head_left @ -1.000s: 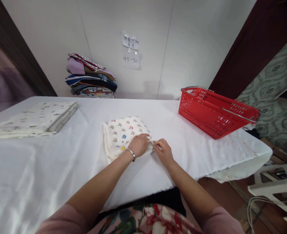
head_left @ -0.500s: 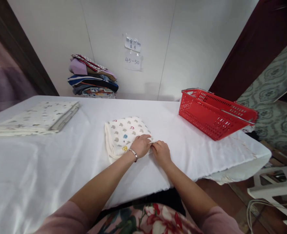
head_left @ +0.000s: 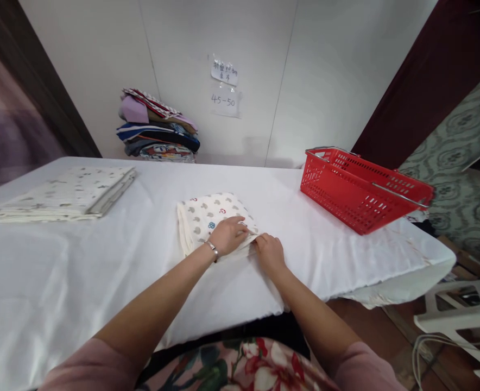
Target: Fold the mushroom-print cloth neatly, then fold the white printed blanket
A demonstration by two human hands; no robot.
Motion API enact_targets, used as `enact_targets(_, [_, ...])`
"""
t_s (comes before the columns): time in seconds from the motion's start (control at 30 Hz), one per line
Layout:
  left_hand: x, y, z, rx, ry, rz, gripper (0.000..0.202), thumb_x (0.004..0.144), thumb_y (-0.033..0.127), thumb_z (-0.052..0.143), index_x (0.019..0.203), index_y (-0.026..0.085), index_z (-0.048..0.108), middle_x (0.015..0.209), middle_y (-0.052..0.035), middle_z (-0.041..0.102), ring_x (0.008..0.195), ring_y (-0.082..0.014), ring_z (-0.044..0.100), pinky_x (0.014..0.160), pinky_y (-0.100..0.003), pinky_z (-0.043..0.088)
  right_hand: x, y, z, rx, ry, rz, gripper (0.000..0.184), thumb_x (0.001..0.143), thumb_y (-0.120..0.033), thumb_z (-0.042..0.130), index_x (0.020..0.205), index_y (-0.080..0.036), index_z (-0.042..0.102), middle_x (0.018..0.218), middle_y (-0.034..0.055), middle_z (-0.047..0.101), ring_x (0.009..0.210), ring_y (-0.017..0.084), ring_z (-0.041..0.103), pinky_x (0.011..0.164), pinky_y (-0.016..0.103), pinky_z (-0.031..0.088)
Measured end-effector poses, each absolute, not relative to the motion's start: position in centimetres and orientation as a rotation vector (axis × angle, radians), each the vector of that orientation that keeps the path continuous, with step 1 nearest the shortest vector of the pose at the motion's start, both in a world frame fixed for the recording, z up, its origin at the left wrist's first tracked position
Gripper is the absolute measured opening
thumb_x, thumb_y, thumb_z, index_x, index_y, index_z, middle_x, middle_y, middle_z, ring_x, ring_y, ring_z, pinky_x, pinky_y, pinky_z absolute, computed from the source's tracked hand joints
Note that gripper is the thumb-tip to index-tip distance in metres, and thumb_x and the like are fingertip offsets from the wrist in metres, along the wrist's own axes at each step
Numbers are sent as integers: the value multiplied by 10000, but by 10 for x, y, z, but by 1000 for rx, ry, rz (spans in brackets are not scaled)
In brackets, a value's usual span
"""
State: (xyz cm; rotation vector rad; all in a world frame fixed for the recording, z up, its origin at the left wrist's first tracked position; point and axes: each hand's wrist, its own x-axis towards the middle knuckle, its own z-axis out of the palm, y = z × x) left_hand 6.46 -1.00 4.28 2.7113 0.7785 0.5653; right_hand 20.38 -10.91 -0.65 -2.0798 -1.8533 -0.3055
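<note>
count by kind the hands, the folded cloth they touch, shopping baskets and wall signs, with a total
Left hand and right hand: 2
Folded mushroom-print cloth: 1
Red shopping basket: 1
Handwritten wall signs: 2
Total: 6

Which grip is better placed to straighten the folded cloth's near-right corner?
Right, probably: the right grip appears to pinch the folded cloth at that corner; the left grip lies farther left, over its top.

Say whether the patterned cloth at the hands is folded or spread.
Folded: the cloth lies as a compact bundle, with stacked layers showing along its left edge.
</note>
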Motion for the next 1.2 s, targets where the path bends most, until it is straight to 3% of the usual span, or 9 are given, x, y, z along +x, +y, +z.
enact_targets(0.2, [60,-7,37,2501,769,542,183,788,225,466,776,221,648,1141,6,603,1038,-141,554,900,-243,420,205,-111,-6,-2015,-1907,-341,168,880,-180,434,815,-190,589,787,47,578,745,170,510,644,290,314])
enact_targets(0.47, [60,-10,23,2539,745,577,170,786,171,465,767,213,629,1147,-1,603,1032,-150,560,929,-283,393,211,-129,-4,-1901,-1902,-418,189,886,-164,391,804,-173,561,756,40,546,731,165,481,667,281,314])
enact_targets(0.67, [57,-10,21,2604,720,580,178,809,228,473,767,223,646,1153,-5,598,1050,-154,548,936,-305,398,214,-126,-9,-1987,-1907,-384,150,871,-135,424,804,-183,550,769,28,557,739,164,490,663,283,309])
enact_targets(0.93, [54,-24,26,2733,680,582,200,835,310,475,913,222,636,1239,-54,537,1128,-181,496,953,-359,391,210,-126,-6,-2121,-1793,-326,161,898,-289,449,863,-208,584,788,17,590,721,155,527,649,278,310])
enact_targets(1.07, [52,-21,36,2693,674,666,217,831,301,477,973,211,615,1208,-49,560,1107,-170,511,955,-328,390,208,-122,-3,-2165,-1783,-252,152,893,-242,443,850,-207,585,809,18,597,718,147,534,642,266,312])
enact_targets(1.2, [52,-14,38,2687,751,614,362,848,346,434,1171,198,507,1210,-54,562,1123,-186,497,963,-347,377,209,-122,-2,-2159,-1787,-260,161,894,-219,426,833,-202,574,813,14,597,709,147,527,641,264,308])
